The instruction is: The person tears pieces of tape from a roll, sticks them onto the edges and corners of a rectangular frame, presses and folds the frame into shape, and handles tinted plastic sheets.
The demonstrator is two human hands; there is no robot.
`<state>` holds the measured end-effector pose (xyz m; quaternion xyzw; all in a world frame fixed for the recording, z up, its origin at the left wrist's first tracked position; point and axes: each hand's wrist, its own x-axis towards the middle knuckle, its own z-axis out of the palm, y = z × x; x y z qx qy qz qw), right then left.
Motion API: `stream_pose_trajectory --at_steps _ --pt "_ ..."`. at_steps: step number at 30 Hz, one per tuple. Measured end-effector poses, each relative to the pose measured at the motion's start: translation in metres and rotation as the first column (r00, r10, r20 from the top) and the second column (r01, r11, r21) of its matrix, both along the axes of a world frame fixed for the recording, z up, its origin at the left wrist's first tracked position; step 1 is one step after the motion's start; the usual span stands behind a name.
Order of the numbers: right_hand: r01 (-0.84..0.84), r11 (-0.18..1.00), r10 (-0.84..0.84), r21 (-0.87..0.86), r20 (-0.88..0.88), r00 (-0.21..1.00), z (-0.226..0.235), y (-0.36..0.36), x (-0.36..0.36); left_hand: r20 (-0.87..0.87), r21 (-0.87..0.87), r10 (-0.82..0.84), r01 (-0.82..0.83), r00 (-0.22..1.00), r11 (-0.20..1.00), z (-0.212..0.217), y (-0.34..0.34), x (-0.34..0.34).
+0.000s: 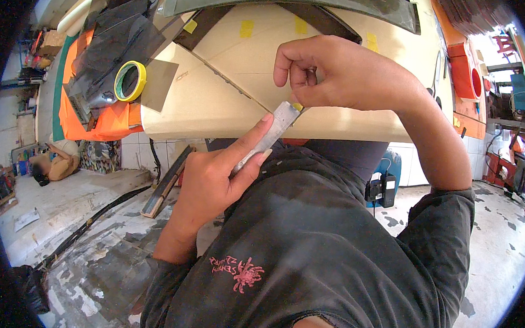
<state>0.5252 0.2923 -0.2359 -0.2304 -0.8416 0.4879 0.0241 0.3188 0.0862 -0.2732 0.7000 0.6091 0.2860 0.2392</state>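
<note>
My left hand [211,176] is closed round a flat grey metal bar [270,135], its index finger stretched along the top. The bar slants up and to the right, over the near edge of the table. A small piece of yellow tape [298,107] shows at its far end. Just above that end is my right hand [332,72], fingers curled in and thumb close to the tape; whatever they pinch is hidden. A roll of yellow tape [142,83] lies to the left on dark sheets.
The table [218,111] has a cream covering with short yellow tape strips [246,29] stuck on it. A dark frame piece [294,6] spans its far side. Dark film sheets [111,43] cover the left, above orange cloth [113,123]. A red box [464,73] stands right.
</note>
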Motion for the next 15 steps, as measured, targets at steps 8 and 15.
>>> stream_pose_trajectory --at_steps 8,15 --pt "0.003 1.000 -0.003 0.003 0.003 1.000 0.0010 -0.0013 -0.0007 0.011 0.000 0.001 -0.001 1.000 1.000 0.0001 -0.0008 -0.0003" --pt "0.020 1.000 -0.020 -0.013 0.011 1.000 0.0014 -0.0011 0.0003 0.003 -0.011 0.002 -0.002 1.000 1.000 0.0003 -0.0008 0.0000"
